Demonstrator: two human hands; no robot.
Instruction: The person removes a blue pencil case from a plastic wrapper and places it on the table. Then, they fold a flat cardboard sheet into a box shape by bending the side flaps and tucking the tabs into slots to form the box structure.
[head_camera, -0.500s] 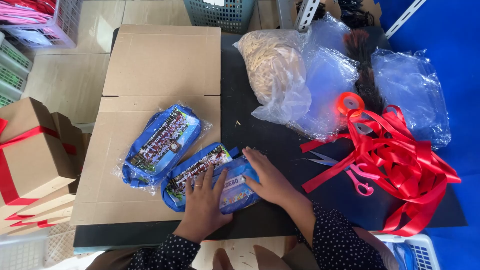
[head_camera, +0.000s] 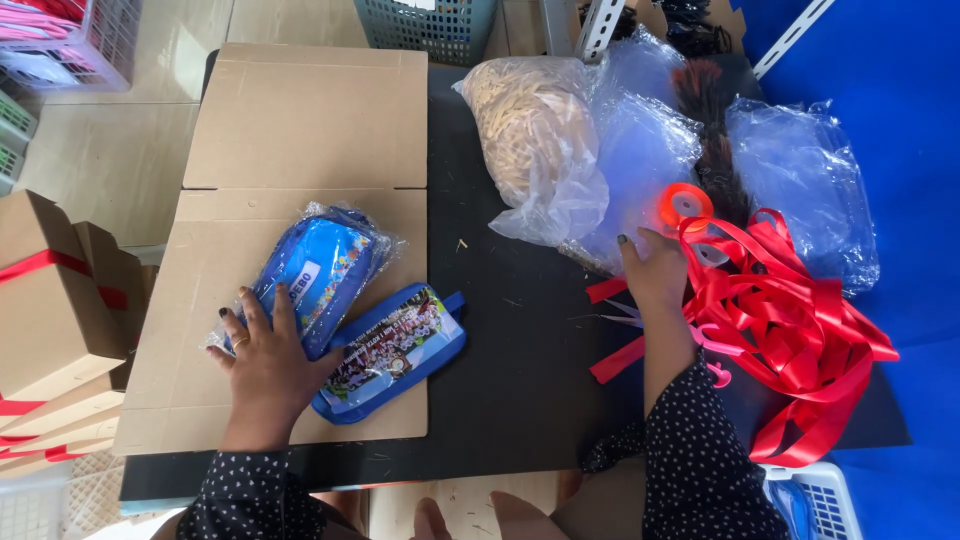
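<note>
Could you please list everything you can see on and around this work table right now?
Pencil pouches: two, blue, on the cardboard; one plastic-wrapped.
Flat cardboard sheet: one, brown, table's left half.
Table: one, black.
Ribbon pile: one, red, right side.
Clear plastic bags: several, back right; one holds pale strips.
Ribboned boxes: several, brown, far left.
Baskets: several, around the edges.
Left hand: on the wrapped pouch.
Right hand: at the ribbon pile.
</note>
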